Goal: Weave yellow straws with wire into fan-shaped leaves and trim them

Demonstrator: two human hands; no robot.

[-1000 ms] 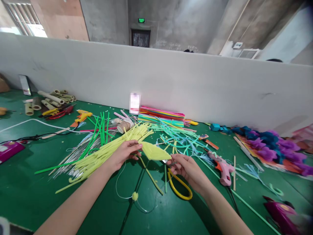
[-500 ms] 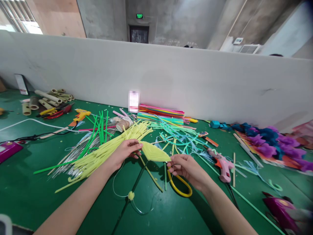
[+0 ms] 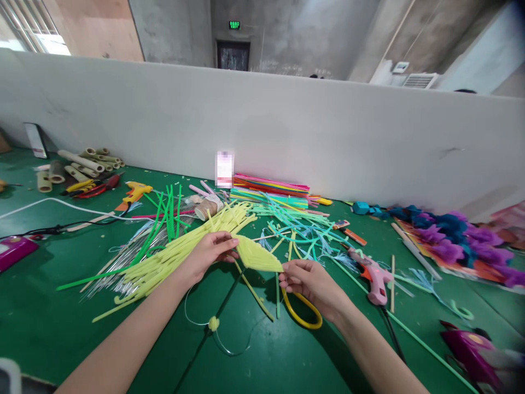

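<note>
Pinching the yellow piece [image 3: 258, 257] by its left end between thumb and fingers, the left hand [image 3: 213, 253] holds it over the green table [image 3: 287, 361]; the right hand [image 3: 309, 279] clamps its right tip. Yellow stems [image 3: 176, 260] lie beside the left hand, a yellow loop [image 3: 308, 326] near the right.

Passage seen over near table [image 3: 279, 364], right of bead [image 3: 214, 324] and wire [image 3: 234, 354]. In the way: yellow stems [image 3: 166, 261] beyond left hand [image 3: 211, 256], yellow loop [image 3: 307, 326] below right hand [image 3: 308, 278], pink glue gun [image 3: 378, 285] farther right, teal stems [image 3: 279, 210] ahead, then partition [image 3: 262, 126].
</note>
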